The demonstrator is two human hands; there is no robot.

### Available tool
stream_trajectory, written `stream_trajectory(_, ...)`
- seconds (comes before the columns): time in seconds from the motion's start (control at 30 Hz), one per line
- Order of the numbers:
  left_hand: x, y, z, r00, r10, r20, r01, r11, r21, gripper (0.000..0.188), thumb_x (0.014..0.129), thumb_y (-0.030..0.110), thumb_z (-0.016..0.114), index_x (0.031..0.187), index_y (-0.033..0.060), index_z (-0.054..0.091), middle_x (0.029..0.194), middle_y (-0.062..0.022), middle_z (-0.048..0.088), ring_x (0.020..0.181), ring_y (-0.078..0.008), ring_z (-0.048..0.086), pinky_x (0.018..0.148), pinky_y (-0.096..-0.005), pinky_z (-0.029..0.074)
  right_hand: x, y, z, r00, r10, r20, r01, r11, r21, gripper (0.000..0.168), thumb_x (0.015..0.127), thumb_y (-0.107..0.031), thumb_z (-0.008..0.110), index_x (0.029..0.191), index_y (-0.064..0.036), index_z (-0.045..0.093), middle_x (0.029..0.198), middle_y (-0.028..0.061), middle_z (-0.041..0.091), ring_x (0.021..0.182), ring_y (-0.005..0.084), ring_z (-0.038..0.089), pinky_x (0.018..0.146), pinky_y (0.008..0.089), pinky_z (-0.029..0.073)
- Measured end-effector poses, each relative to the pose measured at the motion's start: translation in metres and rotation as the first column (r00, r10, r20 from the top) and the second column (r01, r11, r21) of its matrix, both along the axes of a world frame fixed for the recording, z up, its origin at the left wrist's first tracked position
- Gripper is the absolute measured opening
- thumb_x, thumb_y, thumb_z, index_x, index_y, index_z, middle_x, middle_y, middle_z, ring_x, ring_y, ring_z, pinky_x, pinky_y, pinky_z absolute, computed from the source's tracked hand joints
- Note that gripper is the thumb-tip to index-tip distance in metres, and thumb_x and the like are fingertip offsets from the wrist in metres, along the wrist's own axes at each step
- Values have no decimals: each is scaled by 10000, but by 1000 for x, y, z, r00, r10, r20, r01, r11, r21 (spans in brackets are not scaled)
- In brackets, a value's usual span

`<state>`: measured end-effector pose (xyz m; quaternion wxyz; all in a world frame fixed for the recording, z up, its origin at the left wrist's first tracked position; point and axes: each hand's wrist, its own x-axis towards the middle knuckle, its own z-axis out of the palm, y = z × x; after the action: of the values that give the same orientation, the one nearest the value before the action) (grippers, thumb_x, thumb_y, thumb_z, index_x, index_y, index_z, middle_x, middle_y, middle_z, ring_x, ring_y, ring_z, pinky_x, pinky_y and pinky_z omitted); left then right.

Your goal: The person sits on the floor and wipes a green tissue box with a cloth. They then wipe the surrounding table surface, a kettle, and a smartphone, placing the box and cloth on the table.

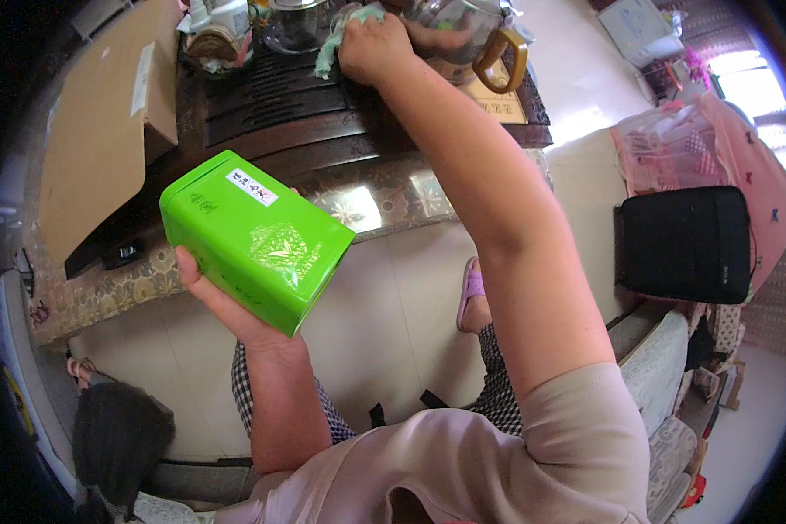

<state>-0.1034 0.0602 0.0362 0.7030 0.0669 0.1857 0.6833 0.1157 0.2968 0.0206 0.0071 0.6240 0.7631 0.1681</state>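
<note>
A bright green rectangular tin (262,242) bearing writing and a leaf emblem rests tilted in my left hand (236,301). The thumb lies along its near side, and most of the other fingers are hidden beneath it. Farther off, over the dark wooden tea tray (281,111), my right hand (376,49) is closed on a pale green cloth (331,49). Just right of that hand stands a clear glass teapot (455,39) with a brown handle (505,62). A second glass vessel (296,26) stands to the left of the cloth.
An open cardboard box (105,124) leans at the table's left. Several small containers (219,33) crowd the back. A patterned cover (380,203) edges the table. On the right are a black backpack-like case (684,243) and a pink net cover (681,144). A grey sofa (655,367) lies behind.
</note>
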Motion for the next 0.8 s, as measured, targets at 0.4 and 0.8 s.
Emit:
stream_trajectory(0.4,-27,1,15,973,218,72,-223,972,70,757,851,587,540,1431,122,395,1404,-173,443,1248,-456,430,1041,-595,347,-122,-91,-22,891,139,-432,-181,982,-57,590,982,-473,343,1424,-87,393,1493,218,326,1393,381,294,1148,485,217)
stream_trajectory(0.8,-47,-4,12,977,145,156,-160,983,89,726,852,581,527,1414,133,418,1401,-171,447,1242,-442,446,1042,-594,350,-58,-92,17,685,257,-682,-364,931,-15,391,890,-395,568,1210,-181,637,1226,150,608,1119,332,586,953,425,459)
